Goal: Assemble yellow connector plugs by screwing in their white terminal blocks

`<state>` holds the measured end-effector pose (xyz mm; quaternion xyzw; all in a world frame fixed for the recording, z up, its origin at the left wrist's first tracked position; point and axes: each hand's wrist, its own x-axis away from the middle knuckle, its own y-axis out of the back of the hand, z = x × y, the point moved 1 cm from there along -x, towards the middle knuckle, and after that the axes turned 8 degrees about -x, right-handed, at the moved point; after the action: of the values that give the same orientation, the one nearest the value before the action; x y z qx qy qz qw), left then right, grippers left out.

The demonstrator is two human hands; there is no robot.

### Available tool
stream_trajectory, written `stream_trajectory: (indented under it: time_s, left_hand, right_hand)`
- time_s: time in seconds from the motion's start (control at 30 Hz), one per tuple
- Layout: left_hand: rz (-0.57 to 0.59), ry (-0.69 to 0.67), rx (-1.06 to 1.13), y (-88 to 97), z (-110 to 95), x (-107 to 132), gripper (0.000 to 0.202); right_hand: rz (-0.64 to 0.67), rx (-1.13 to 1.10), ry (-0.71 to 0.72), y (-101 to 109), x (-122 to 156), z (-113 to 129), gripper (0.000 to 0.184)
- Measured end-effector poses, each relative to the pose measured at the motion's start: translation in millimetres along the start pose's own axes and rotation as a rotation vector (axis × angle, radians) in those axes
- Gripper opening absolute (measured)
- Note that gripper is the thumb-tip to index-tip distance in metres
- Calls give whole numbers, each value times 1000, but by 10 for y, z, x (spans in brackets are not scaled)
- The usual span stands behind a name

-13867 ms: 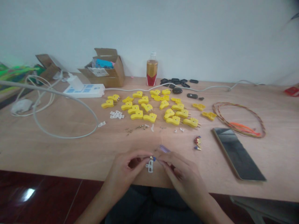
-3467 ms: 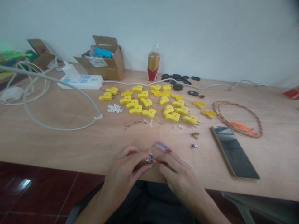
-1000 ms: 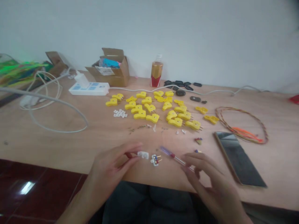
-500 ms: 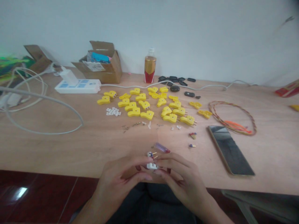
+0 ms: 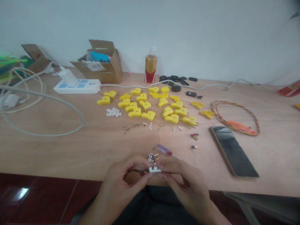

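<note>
Pinching w/ thumb & fingers, L hand (image 5: pixel 118 178) grips L end of wht plastic pc (image 5: pixel 154 169), held btwn both hands nr front edge of table (image 5: pixel 70 150). Prong unit (image 5: pixel 152 158) sits just behind pc, brass pins (image 5: pixel 155 155) pointing R. Screwdriver (image 5: pixel 168 152) lies beyond, purple handle to L. R hand (image 5: pixel 194 178) pinches pc's R end. Farther R: small blue-and-brass bit (image 5: pixel 194 147), then phone (image 5: pixel 234 151), both on table.

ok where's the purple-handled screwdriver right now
In the head view, the purple-handled metal screwdriver lies on the wooden table just beyond the right hand, right of the white two-pronged plug piece.
</note>
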<state>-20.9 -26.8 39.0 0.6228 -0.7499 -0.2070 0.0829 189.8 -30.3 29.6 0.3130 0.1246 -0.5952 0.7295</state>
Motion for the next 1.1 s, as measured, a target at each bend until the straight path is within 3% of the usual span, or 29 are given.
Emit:
stream_trajectory:
  time_s: [0.2, 0.37, 0.43, 0.53, 0.67, 0.87, 1.1]
  left_hand:
    - [-1, -36, -107, -59, 61, 40, 13]
    - [4, -295, -188, -67, 48, 35, 15]
    - [-24, -328, -231, -54, 70, 29, 15]
    - [-93, -264, -402, -54, 160, 8, 35]
    - [-99, -207, -541, -127, 285, -24, 69]
    - [-102, -180, -499, -175, 319, -41, 75]
    - [-70, -116, -458, -143, 321, -41, 72]
  right_hand:
    - [165, 47, -64, 9, 49, -49, 35]
    - [210, -3, -75, 86, 40, -114, 37]
    - [202, 22, -72, 141, -7, -131, 35]
    - [197, 112, -83, 206, -122, -141, 29]
    - [307, 166, -91, 185, -271, -166, 22]
    - [472, 98, -62, 84, -294, -285, 37]
    - [442, 90, -122, 47, -270, -328, 42]
